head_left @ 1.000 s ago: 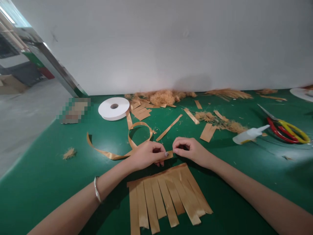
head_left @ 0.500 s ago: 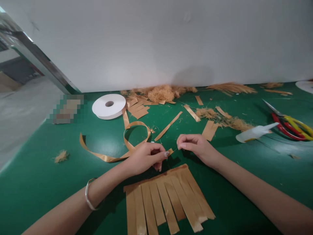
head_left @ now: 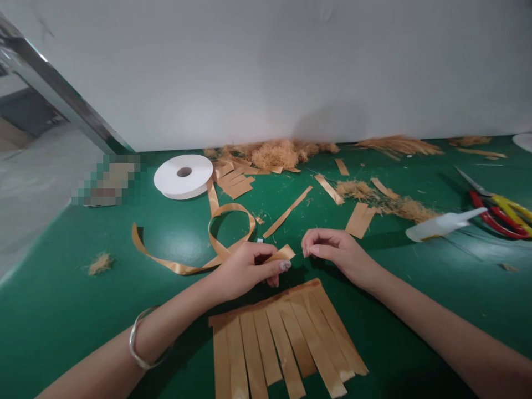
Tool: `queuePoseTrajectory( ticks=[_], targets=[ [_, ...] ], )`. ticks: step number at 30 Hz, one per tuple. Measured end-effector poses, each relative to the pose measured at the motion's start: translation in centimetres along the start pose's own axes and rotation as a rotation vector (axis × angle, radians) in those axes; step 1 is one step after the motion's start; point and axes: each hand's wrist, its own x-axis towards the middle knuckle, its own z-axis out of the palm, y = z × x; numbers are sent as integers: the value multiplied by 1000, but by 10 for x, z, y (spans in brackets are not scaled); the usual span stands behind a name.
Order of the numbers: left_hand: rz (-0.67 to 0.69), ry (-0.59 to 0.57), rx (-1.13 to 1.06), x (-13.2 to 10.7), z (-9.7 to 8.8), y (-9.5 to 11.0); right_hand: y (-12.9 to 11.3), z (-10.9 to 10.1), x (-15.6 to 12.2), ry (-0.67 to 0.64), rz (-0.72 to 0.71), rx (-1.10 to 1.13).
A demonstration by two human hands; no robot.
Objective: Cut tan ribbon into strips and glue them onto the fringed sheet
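Observation:
My left hand (head_left: 248, 269) pinches the free end of a long golden ribbon (head_left: 189, 266) that loops back across the green table (head_left: 62, 316). My right hand (head_left: 332, 252) is closed in a pinch just right of that end, apparently on a fine thread pulled from it, too thin to make out. Directly below both hands lies a fan of several cut ribbon strips (head_left: 282, 338) joined along their top edge. A metal bangle sits on my left wrist.
A white tape roll (head_left: 183, 175) lies at the back left. Loose ribbon pieces and heaps of frayed golden fibre (head_left: 278, 154) lie along the wall. A white glue bottle (head_left: 440, 224) and red-and-yellow scissors (head_left: 499, 210) rest at the right.
My right hand has drawn a little to the right, away from the ribbon end in my left hand. The ribbon end has lifted slightly. The view has shifted downward.

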Motion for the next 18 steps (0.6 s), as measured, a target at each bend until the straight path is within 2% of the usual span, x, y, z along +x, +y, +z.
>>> queuePoseTrajectory(
  ticks=[8,18],
  targets=[
    [22,-8,80,1,1,0,-9,11,-4,-71,-40,-206],
    [-27,-13,58,-1,3,1,-12,11,-4,-86,-7,-246]
  ],
)
